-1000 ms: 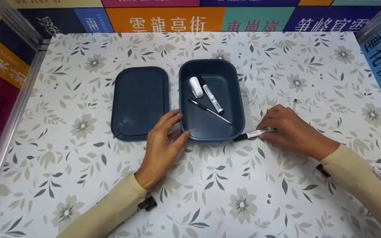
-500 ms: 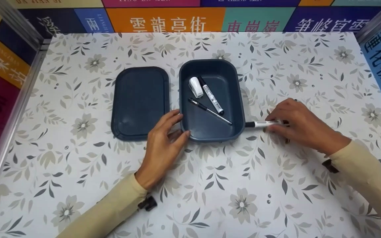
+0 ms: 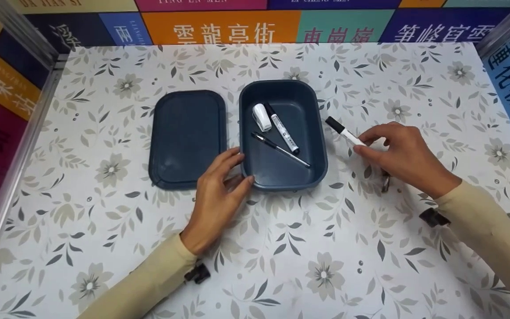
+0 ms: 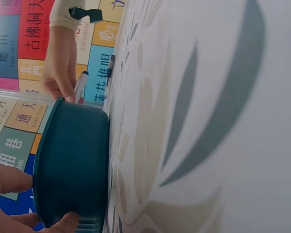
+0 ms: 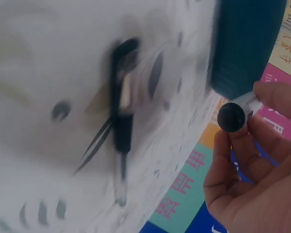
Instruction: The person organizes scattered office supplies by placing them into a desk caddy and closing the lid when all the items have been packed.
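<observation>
I see a tan left sleeve [image 3: 142, 279] at the frame's lower left and a tan right sleeve [image 3: 485, 235] at its lower right. Each wears a chunky black thing [image 3: 197, 273].

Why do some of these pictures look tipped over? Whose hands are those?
They're a person's hands, no robot! One camera sits on the head, looking down. Each wrist wears one too, so those pictures tilt. On the flowery table are a dark blue box and a flat lid. Inside the box lie a marker, a pen and something small and white. The left hand touches the box. The right hand holds a second marker; a loose pen lies on the table.
</observation>
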Tool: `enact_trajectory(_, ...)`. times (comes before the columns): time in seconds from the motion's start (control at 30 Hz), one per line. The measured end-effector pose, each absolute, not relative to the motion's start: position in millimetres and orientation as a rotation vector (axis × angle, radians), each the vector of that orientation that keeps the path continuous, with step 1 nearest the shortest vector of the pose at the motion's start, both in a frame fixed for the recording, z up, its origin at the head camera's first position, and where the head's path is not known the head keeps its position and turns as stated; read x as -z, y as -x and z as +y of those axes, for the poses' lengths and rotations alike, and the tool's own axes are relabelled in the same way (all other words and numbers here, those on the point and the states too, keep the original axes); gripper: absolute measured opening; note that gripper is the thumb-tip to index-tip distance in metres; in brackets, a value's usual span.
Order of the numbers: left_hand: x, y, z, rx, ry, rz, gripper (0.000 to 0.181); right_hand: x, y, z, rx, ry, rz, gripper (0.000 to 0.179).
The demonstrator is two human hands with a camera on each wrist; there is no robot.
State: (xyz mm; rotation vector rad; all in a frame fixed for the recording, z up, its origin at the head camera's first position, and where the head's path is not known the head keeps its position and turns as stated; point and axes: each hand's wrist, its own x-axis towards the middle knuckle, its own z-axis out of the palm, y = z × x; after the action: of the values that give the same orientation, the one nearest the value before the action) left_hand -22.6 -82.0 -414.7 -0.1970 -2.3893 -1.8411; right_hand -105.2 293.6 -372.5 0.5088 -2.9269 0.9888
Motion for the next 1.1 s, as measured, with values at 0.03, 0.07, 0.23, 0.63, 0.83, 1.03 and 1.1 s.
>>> enact_trajectory(0.03, 414.9, 22.7, -81.8, 1.836, 0.197, -2.393, 0.050, 371.0, 104.9, 290.9, -1.007, -0.473, -2.938, 0.011)
enact_trajectory(0.07, 415.1, 22.8, -81.6, 1.833, 0.197, -2.395, 0.050, 369.5, 104.6, 288.2, -1.028, -0.438, -2.948, 0.012)
enact_trajectory(0.23, 415.3, 22.7, -81.9, 1.810, 0.204, -2.402, 0.049, 362.7, 103.9, 271.8, -1.127, -0.285, -2.979, 0.013)
enact_trajectory(0.63, 416.7, 22.8, -81.9, 1.833, 0.194, -2.396, 0.049, 355.7, 110.4, 245.4, -1.234, -0.196, -2.971, 0.017)
enact_trajectory(0.83, 415.9, 22.2, -82.2, 1.839, 0.196, -2.389, 0.049, 354.9, 112.2, 231.6, -1.250, -0.183, -2.969, 0.014)
enact_trajectory(1.03, 417.2, 22.1, -82.3, 1.837, 0.204, -2.386, 0.049, 353.2, 115.4, 220.1, -1.276, -0.223, -2.950, 0.014)
enact_trajectory(1.1, 416.9, 21.8, -82.3, 1.840, 0.204, -2.385, 0.049, 353.1, 116.8, 216.5, -1.277, -0.241, -2.942, 0.014)
